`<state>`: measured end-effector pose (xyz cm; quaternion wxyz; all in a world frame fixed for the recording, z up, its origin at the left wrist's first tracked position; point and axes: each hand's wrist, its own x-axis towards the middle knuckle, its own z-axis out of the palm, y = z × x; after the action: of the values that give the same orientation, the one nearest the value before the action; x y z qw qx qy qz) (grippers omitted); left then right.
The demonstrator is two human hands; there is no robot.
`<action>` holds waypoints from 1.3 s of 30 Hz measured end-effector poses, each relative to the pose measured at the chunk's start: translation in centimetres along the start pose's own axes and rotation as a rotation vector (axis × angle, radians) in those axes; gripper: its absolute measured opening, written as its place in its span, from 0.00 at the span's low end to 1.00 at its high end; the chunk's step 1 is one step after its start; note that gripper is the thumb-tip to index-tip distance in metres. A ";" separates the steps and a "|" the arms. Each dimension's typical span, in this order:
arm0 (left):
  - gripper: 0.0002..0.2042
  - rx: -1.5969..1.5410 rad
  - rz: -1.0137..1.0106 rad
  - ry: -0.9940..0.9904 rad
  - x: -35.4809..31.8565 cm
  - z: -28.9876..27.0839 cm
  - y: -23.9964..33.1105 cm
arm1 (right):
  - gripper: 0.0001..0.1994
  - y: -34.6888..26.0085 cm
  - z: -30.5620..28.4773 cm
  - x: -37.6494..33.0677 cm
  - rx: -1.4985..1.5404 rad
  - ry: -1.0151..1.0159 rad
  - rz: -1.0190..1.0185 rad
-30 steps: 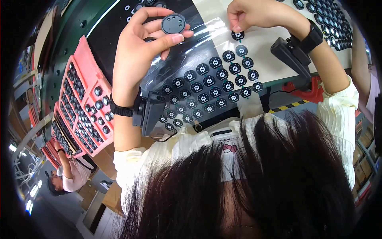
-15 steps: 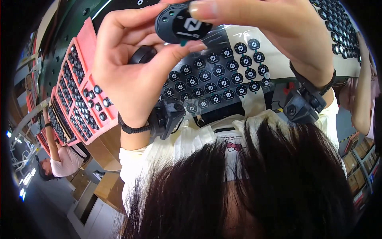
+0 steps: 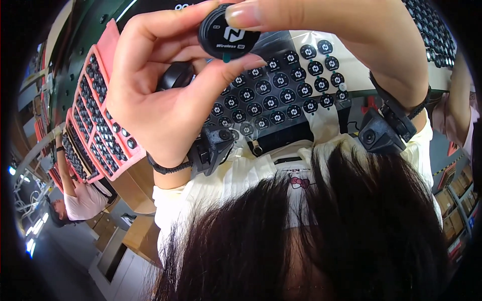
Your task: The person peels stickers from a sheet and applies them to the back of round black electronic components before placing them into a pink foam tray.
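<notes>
My left hand [image 3: 155, 100] grips a round black puck-shaped device [image 3: 203, 36] by its edge, thumb below and fingers above. A round black sticker [image 3: 231, 42] with a white logo and a small teal tab lies over its face. My right hand [image 3: 346, 30] comes in from the right, its thumb pressing on the sticker's upper edge; its other fingers are mostly hidden. A second round black part [image 3: 176, 75] is tucked in my left palm. Below the hands lies a clear sheet of matching round black stickers [image 3: 271, 103], arranged in rows.
At the left, pink trays [image 3: 113, 168] hold many small round black parts. More round black parts [image 3: 437, 37] stand in rows at the far right. Another person [image 3: 83, 200] works beyond the trays, and another person's arm [image 3: 459, 80] shows at the right edge.
The sticker was turned and off to one side, leaving two small holes in the device bare. Now it covers the device's face and those holes, with its logo more upright.
</notes>
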<state>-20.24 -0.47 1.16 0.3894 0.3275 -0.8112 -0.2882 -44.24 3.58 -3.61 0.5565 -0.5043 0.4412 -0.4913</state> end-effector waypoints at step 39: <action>0.14 1.046 -0.243 -0.337 -11.4 -12.4 -11.3 | 0.31 3.5 3.4 -2.9 -0.659 0.293 -0.053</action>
<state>-1.08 -1.47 -5.46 0.0045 0.5175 -0.8535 0.0612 -40.94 6.95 -6.73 0.2820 -0.5921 0.6378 -0.4039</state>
